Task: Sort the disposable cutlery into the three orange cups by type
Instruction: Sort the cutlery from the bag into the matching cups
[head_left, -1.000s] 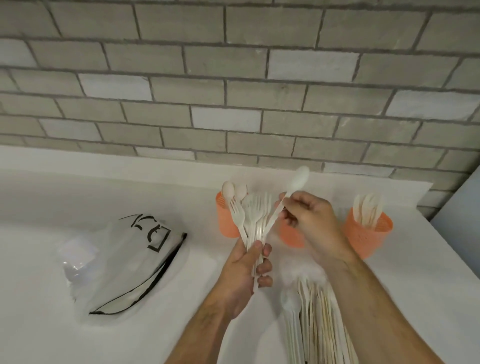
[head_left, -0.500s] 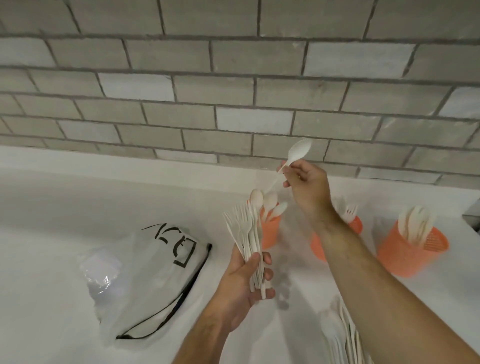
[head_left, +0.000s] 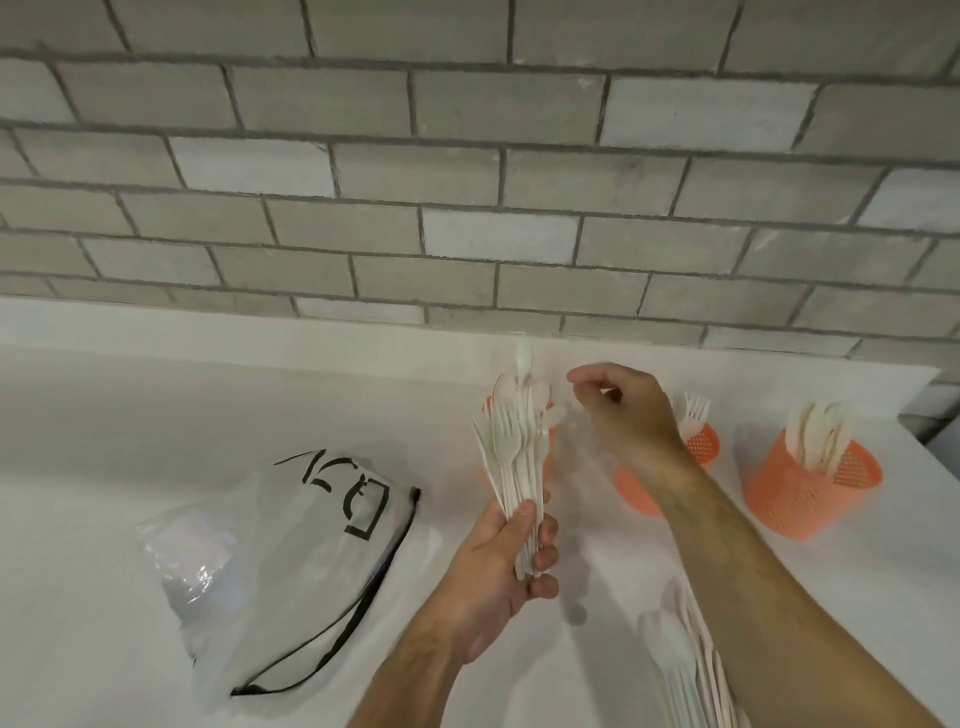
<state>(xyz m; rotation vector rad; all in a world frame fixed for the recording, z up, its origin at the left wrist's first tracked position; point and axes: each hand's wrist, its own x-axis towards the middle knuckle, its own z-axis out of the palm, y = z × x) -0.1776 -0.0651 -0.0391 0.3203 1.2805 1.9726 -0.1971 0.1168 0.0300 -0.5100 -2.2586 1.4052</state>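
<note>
1. Left hand (head_left: 498, 561) is up in front of the body with the forearm rising from the bottom edge. Thumb and fingers are wrapped around the handles of a bundle of white cutlery (head_left: 517, 447), held upright, forks and spoons fanned out at the top.
2. Right hand (head_left: 628, 415) reaches forward with the arm running diagonally from the lower right corner. It sits above and just right of the bundle's top. Fingers are curled toward the thumb like a pinch, but it's blurry there, so I can't tell whether anything is between them.
3. One spoon (head_left: 523, 358) sticks up above the rest of the bundle; whether it's part of the bundle or stands in the cup behind it, hard to say.
4. Three orange cups stand on the white counter (head_left: 156, 405) near the brick wall (head_left: 467, 156). The left cup (head_left: 549, 447) is mostly hidden behind the bundle. The middle cup (head_left: 701, 452) shows fork tines and is partly covered by the right wrist. The right cup (head_left: 810, 488) stands apart with white pieces in it, probably knives.
5. A loose pile of cutlery (head_left: 680, 670) lies on the counter by the right forearm.
6. A clear plastic bag (head_left: 291, 561) with black lettering and a black drawstring lies to the left.
</note>
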